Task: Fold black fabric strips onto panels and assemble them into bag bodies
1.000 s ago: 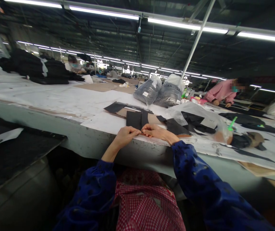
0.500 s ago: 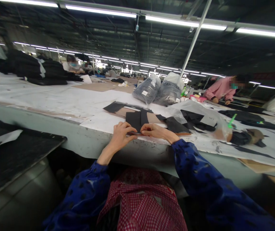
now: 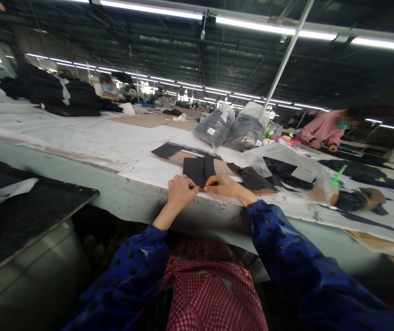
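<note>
At the front edge of the white-covered table (image 3: 142, 171), a black fabric piece (image 3: 194, 169) lies flat between my two hands. My left hand (image 3: 181, 192) is closed, thumb and index finger pinching the piece's near edge, where a thin brown strip shows. Close to its right, my right hand (image 3: 223, 185) pinches the same edge with bent fingers. Both fingertips partly hide what is between them. Beyond lie a brown panel with black patches (image 3: 178, 157) and, by my right wrist, another black piece with a brown edge (image 3: 257, 178).
Two filled plastic bags (image 3: 215, 125) stand behind the work. A clear plastic sheet (image 3: 284, 158) with black scraps lies to the right, near a green-handled tool (image 3: 340, 175). Stacked black fabric (image 3: 62, 94) is far left. A person in pink (image 3: 324, 128) works at the right; a dark side table (image 3: 45, 202) adjoins at left.
My left hand has turned, its spread thumb and fingers now drawn together on the fabric edge. My right hand stays almost in place. The whole view has shifted slightly.
</note>
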{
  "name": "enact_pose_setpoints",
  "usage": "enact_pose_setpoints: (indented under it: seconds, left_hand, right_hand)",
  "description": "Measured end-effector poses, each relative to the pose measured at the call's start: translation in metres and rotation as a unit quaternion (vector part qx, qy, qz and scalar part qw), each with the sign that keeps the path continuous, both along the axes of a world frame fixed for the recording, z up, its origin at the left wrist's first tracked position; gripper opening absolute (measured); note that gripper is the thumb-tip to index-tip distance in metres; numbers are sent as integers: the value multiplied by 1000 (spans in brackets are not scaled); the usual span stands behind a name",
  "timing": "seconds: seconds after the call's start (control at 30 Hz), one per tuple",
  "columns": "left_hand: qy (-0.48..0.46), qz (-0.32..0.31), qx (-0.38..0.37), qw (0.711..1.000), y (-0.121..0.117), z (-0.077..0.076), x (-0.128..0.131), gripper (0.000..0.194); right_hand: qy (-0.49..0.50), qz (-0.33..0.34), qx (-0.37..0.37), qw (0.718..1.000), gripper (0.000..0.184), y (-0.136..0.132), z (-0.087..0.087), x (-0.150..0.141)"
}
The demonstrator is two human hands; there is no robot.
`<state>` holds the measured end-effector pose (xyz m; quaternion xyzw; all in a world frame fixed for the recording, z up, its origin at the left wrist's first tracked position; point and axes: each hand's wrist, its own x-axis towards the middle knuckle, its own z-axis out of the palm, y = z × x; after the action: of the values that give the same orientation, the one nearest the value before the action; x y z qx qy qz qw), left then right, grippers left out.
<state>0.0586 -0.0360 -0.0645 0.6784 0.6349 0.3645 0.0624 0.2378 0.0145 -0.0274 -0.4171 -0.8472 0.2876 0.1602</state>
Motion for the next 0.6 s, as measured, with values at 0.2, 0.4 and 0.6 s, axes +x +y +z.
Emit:
enact_pose_setpoints:
  seconds: [0.2,0.4,0.6]
  left_hand:
    - [25,2,-19,1000,4,3,0,19]
    - [27,-25,-75,997,7,15,-1,18]
    - [-53,-94,-102,989,8,15,-21,26]
  right_hand:
    - [-27,-46,-3,999,11,0,4,-6]
    - [-80,-47,-31,995,7,2,11,-15]
    - [-138,-68,-7,988,24,13,7,-19]
